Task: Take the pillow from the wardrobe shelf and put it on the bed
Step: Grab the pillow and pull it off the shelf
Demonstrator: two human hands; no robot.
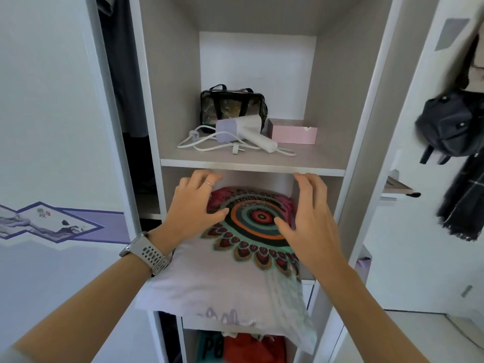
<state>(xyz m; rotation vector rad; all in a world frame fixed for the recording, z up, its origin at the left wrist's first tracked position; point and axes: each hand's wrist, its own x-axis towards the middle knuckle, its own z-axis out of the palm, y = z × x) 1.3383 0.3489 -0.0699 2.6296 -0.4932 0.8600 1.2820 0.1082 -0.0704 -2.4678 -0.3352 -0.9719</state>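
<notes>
A white pillow with a round, many-coloured mandala print lies on the middle wardrobe shelf, its near end hanging over the shelf's front edge. My left hand, with a ring and a grey watch on the wrist, hovers over the pillow's far left part with fingers spread. My right hand is spread over the pillow's right side, thumb near the print. Neither hand grips anything. Whether the palms touch the fabric cannot be told. The bed is out of view.
The shelf above holds a white hair dryer with its cord, a clear black-trimmed bag and a pink box. Folded clothes lie below. An open door with a dark bag and scarf stands right.
</notes>
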